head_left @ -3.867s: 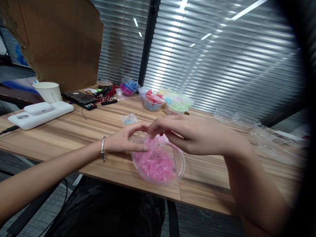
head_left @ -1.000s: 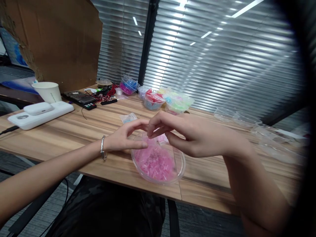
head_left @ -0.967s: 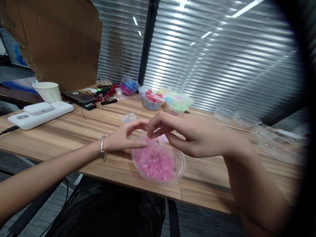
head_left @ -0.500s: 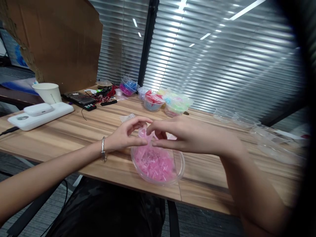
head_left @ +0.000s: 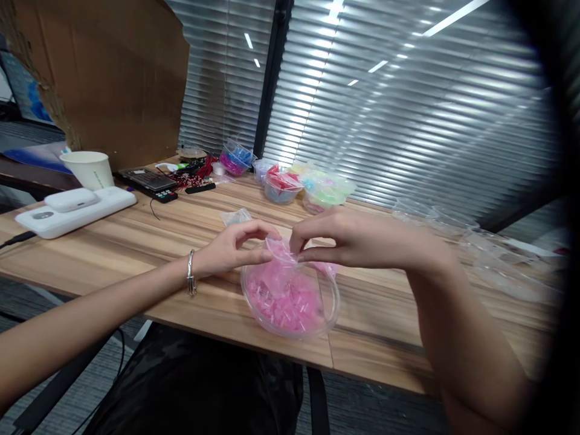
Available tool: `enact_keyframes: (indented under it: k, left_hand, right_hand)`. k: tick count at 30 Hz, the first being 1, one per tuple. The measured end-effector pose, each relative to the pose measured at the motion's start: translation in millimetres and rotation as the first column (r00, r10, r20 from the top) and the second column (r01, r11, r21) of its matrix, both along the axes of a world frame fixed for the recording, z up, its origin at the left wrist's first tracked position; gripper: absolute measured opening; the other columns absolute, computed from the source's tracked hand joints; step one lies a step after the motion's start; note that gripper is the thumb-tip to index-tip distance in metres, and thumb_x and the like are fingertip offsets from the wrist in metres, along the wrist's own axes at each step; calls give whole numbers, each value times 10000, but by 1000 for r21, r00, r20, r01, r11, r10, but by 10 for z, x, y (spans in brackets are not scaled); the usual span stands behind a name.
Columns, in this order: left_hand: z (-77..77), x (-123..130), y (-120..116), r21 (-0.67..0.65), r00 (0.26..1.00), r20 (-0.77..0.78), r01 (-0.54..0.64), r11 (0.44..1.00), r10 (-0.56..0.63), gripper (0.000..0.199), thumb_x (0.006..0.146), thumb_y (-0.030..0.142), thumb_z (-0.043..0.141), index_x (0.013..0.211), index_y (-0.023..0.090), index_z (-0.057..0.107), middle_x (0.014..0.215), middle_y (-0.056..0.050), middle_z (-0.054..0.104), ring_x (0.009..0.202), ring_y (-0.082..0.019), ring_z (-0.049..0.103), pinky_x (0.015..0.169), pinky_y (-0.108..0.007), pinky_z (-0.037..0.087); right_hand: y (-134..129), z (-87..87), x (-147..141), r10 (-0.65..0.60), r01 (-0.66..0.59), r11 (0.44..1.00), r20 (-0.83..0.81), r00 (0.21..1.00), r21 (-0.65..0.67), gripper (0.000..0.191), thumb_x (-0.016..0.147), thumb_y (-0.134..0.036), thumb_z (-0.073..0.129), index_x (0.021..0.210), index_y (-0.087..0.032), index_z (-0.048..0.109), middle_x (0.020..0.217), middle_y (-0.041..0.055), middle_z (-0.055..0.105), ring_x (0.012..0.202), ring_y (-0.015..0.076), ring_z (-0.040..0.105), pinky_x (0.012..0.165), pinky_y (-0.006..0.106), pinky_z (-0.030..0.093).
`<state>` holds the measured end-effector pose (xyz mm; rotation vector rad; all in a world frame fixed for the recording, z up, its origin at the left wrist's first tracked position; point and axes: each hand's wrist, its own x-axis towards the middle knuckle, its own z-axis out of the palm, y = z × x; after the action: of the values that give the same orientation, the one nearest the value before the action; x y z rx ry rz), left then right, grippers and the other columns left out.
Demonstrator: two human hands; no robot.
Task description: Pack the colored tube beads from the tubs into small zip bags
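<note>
A clear round bowl sits near the table's front edge with many small pink pieces in it. Over its far rim, a translucent pink bag is held between both hands. My left hand grips the bag's left side between thumb and fingers. From the right, my right hand pinches the bag's right edge, fingers pointing down. Part of the bag's lower end blends with the pink pieces, so its outline is unclear there.
A small clear bag lies behind my left hand. Farther back stand tubs of coloured pieces. Clear empty containers are at the right. At the left are a white charger, a paper cup and a cardboard sheet.
My right hand has moved slightly right and closed on the bag's edge. The pink bag now shows more, spread between the hands. My left hand has barely moved.
</note>
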<state>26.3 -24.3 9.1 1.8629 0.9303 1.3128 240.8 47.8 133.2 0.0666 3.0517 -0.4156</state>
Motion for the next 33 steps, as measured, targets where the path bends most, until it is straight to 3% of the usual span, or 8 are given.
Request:
enact_keyframes:
  k: [8, 13, 21, 27, 33]
  left_hand:
    - [2, 7, -20, 6, 993, -90, -80, 997, 80, 228, 800, 337, 705, 924, 148, 674, 922, -70, 703, 920, -202, 642, 873, -356, 498]
    - [-15, -5, -13, 39, 987, -68, -142, 989, 145, 198, 813, 321, 699, 925, 158, 685, 917, -56, 702, 916, -188, 636, 881, -354, 490]
    - [-42, -17, 14, 67, 979, 27, -205, 976, 204, 197, 813, 299, 707, 957, 166, 694, 973, -65, 708, 944, -184, 629, 891, -330, 480]
    - [-33, -9, 6, 45, 970, 17, -242, 969, 242, 226, 807, 342, 707, 947, 164, 718, 954, -64, 731, 924, -196, 653, 878, -335, 498]
    - [-39, -12, 9, 103, 975, -13, -220, 970, 223, 194, 810, 326, 712, 949, 192, 733, 986, -53, 745, 937, -196, 669, 888, -335, 507]
  right_hand:
    - [68, 28, 56, -52, 51, 998, -14, 999, -36, 202, 901, -234, 522, 1053, -224, 655, 971, 6, 688, 841, 144, 626, 708, 275, 458]
    - [55, 28, 48, -70, 69, 997, -20, 997, -39, 304, 918, -341, 522, 1189, -234, 609, 1026, 34, 680, 862, 167, 628, 700, 286, 464]
    - [54, -58, -38, -32, 40, 994, -87, 996, 97, 320, 948, -336, 504, 1233, -227, 601, 1036, 43, 676, 822, 149, 598, 672, 258, 416]
    - [116, -76, -42, -15, 23, 996, -83, 996, 89, 314, 967, -329, 486, 1244, -243, 606, 1048, 46, 661, 842, 148, 589, 693, 267, 423]
    - [160, -96, -59, 16, -15, 999, -50, 999, 29, 273, 962, -292, 503, 1182, -228, 651, 1054, 50, 638, 892, 153, 585, 756, 280, 439]
